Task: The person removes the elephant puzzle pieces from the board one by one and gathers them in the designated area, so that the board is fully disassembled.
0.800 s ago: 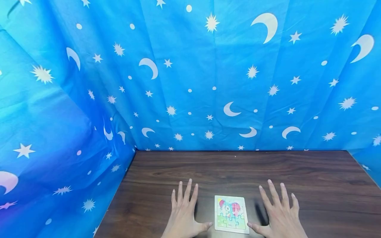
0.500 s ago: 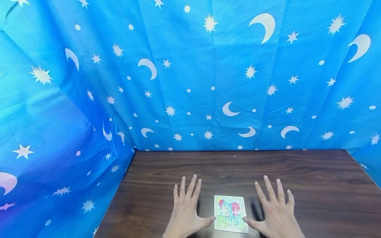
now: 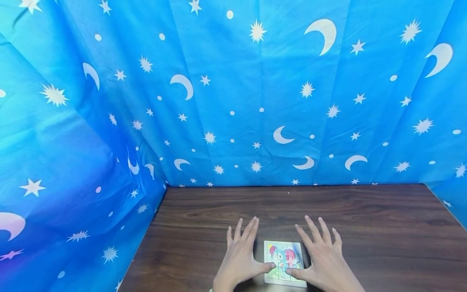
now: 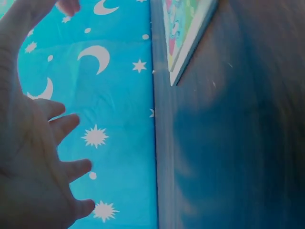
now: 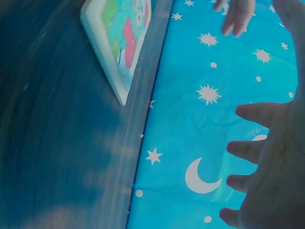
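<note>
A small jigsaw puzzle (image 3: 279, 253) in a pale frame lies flat on the dark wooden table, its colourful cartoon picture made of several interlocking pieces. My left hand (image 3: 238, 259) is spread at its left side, with the thumb over the lower left of the picture. On the other side my right hand (image 3: 324, 259) is spread too, its thumb covering part of the lower right. Both wrist views show a corner of the puzzle (image 4: 183, 31) apart from the palms, with the hands raised above the table. Neither hand holds anything.
The brown wood-grain table (image 3: 204, 207) reaches back to a blue cloth (image 3: 233, 93) printed with white moons and stars. This cloth hangs along the back and the left side, close to the table's edges.
Both hands have moved inward toward each other, and their thumbs have come from beside the puzzle to over it. The puzzle stays in its place on the table.
</note>
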`<state>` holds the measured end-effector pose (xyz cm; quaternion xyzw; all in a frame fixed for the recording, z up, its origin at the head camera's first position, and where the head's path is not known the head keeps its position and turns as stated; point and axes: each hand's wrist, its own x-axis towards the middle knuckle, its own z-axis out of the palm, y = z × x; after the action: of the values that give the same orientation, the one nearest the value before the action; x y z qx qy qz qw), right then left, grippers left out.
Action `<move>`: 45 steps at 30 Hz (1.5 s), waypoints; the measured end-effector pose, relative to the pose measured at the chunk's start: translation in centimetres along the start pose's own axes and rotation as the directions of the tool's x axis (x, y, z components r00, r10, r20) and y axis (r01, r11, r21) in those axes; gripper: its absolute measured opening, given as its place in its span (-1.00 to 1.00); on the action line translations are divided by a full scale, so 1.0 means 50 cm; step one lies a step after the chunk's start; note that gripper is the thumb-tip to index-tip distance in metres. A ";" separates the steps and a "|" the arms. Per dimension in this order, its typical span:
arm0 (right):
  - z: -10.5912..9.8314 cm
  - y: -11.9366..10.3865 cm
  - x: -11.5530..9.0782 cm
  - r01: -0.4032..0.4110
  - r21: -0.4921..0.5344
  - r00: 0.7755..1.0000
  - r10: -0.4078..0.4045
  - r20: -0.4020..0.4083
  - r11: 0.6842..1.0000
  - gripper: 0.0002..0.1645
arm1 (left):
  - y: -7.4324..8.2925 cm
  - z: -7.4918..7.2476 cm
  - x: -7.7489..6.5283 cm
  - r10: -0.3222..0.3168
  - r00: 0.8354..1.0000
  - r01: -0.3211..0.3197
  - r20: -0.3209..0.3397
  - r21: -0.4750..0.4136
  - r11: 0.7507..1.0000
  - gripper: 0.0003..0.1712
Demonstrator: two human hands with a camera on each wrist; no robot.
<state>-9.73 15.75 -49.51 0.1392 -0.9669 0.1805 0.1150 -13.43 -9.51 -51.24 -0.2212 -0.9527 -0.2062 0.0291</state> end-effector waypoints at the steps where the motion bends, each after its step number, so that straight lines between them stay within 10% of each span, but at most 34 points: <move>1: 0.003 0.000 0.001 0.003 0.005 1.000 -0.003 0.004 1.000 0.32 | -0.001 0.003 0.002 -0.003 1.000 0.003 0.015 -0.024 1.000 0.40; 17: 0.034 0.030 0.019 -0.007 0.058 0.995 0.001 0.104 0.998 -0.06 | -0.031 0.045 0.030 0.033 0.988 -0.002 0.150 -0.202 0.979 0.10; 25: 0.049 0.041 0.033 -0.028 0.077 0.985 0.014 0.173 0.997 -0.37 | -0.035 0.060 0.033 0.031 0.974 0.054 0.226 -0.360 0.931 -0.01; 45: 0.068 0.054 0.043 -0.105 0.139 0.962 0.065 0.264 0.985 -0.55 | -0.049 0.088 0.034 0.078 0.966 0.022 0.245 -0.383 0.924 -0.21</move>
<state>-13.17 16.38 -52.85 0.1282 -0.9621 0.2388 -0.0309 -15.84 -9.01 -55.94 -0.2610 -0.8866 -0.3574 -0.1344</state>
